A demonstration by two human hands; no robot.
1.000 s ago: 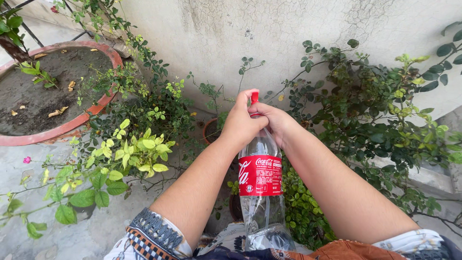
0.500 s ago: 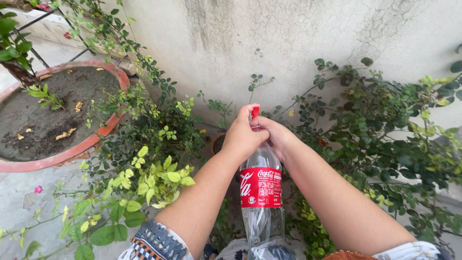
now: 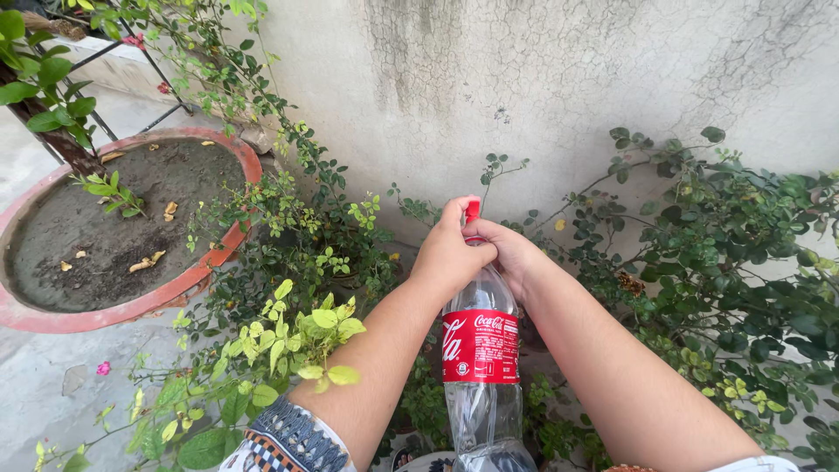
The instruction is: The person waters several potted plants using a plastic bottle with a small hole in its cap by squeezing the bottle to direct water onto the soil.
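A: Where's the bottle?

B: I see the clear plastic bottle [image 3: 479, 350] with a red label upright between my forearms. My left grip [image 3: 447, 255] is clamped round its neck, thumb by the red cap [image 3: 472, 211]. My right grip [image 3: 514, 260] wraps the shoulder from the other side.

A: Around them?

B: Terracotta pot [image 3: 52, 319] of soil well left; leafy shrubs [image 3: 699, 253] just beyond, against a cracked wall [image 3: 542, 79].

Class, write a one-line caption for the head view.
Left hand and right hand grip a clear bottle's red cap among potted plants.
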